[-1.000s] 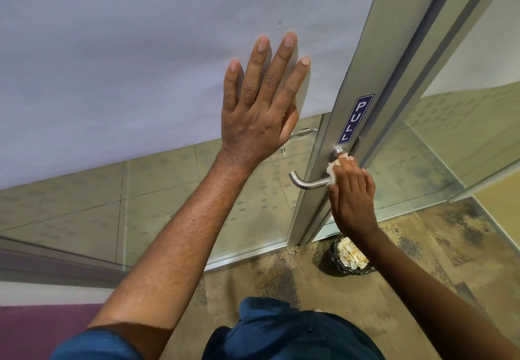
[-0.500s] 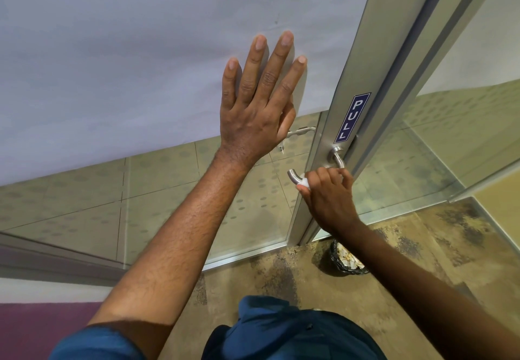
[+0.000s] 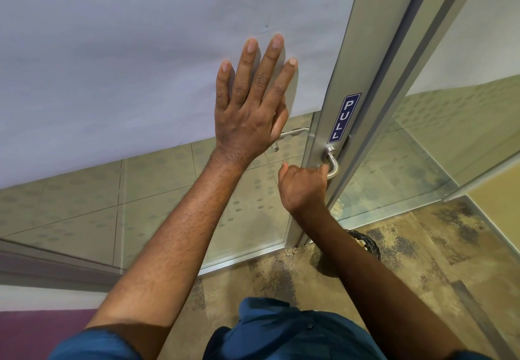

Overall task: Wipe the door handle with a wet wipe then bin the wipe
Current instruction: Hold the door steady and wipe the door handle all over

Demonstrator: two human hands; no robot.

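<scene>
My right hand (image 3: 302, 188) is closed in a fist around the lever of the silver door handle (image 3: 333, 162). Only the handle's curved neck shows, to the right of my knuckles. The wet wipe sits inside the fist and is hidden from view. My left hand (image 3: 249, 106) lies flat on the frosted door panel (image 3: 140, 64), fingers spread, holding nothing. The dark woven bin (image 3: 367, 242) stands on the floor below the handle, mostly hidden behind my right forearm.
A blue PULL sign (image 3: 343, 117) sits on the metal door frame (image 3: 365, 49) just above the handle. A second handle (image 3: 292, 133) shows through the clear lower glass. Another glass panel (image 3: 422, 148) stands to the right, above a mottled tan floor (image 3: 422, 261).
My right hand slid with the wipe from the handle's pivot out along the lever to the left and closed over it. The white wipe is no longer visible. My left hand stayed put.
</scene>
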